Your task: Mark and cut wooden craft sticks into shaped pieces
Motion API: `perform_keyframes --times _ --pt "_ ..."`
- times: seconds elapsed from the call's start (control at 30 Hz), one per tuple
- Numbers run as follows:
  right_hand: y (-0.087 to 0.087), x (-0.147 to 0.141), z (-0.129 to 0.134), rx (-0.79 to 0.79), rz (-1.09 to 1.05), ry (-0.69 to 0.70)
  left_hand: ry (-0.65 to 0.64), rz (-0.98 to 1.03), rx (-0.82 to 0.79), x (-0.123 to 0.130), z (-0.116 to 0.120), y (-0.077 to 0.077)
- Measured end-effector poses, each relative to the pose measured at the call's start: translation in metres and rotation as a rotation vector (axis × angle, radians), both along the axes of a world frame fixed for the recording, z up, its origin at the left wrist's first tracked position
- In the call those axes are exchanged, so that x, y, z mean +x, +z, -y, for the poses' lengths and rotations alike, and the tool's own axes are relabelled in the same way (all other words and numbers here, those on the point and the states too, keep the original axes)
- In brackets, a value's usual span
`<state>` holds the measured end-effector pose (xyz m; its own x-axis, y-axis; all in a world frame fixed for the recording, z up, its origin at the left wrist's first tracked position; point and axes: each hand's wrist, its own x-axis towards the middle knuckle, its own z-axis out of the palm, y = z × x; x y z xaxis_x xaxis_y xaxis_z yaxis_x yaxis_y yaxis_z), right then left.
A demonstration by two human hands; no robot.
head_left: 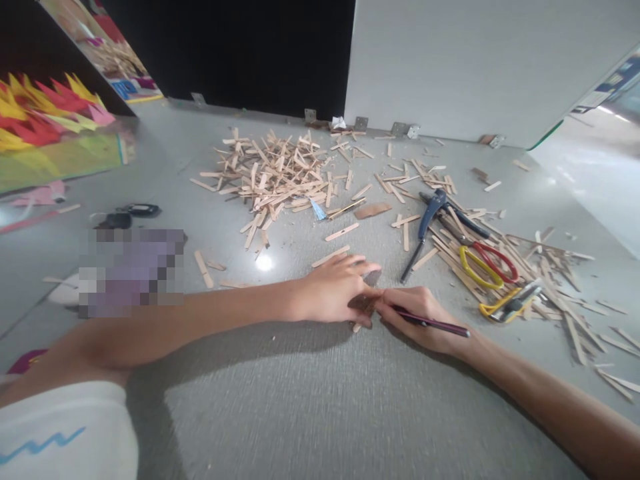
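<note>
My left hand [336, 291] lies over the grey work surface, with its thumb and forefinger around a small flat brown piece [365, 303]. Its other fingers stretch forward, and part of the piece is hidden under the hand. A dark purple pen [440, 324] is in my right hand [417, 313], its tip end at the brown piece. Wooden craft sticks, one with a dark mark [342, 232], lie just beyond my hands. To the right are scissors with red and yellow handles [493, 265], a yellow utility knife [511, 303] and a blue-handled plier-like tool [431, 210].
A loose heap of wooden stick pieces [285, 167] lies ahead, with more scattered sticks [575, 320] at right. A brown scrap [373, 211] sits between. At left are a blurred-out purple item [135, 273], a key fob [144, 210] and red-yellow paper spikes [45, 107]. Upright panels [470, 67] stand behind.
</note>
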<state>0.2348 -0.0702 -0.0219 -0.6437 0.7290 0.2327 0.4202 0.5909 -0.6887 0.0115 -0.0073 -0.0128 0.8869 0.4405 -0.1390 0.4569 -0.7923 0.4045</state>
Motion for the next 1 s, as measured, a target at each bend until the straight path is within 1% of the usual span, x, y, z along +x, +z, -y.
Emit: perform_keyframes --times 0.13,0.37,0.53,0.77,1.0 --pt "0.0001 -0.0005 0.0001 -0.015 -0.020 -0.029 -0.001 0.030 -0.001 -0.0002 -0.0003 -0.0022" --pt "-0.0008 -0.0041 0.0042 -0.131 -0.069 -0.136 0.020 0.053 -0.057 -0.0009 0.0004 -0.0034" --pt "-0.0004 -0.0050 0.0032 -0.165 -0.052 -0.143 0.024 0.048 -0.037 -0.0016 0.0010 -0.0053" --pt "-0.0037 -0.0052 0.0019 -0.086 -0.056 -0.130 0.004 0.058 -0.006 -0.0018 0.0018 -0.0063" --pt "0.0008 -0.0072 0.0031 -0.216 -0.078 -0.186 0.003 0.043 -0.016 -0.0031 0.0014 -0.0086"
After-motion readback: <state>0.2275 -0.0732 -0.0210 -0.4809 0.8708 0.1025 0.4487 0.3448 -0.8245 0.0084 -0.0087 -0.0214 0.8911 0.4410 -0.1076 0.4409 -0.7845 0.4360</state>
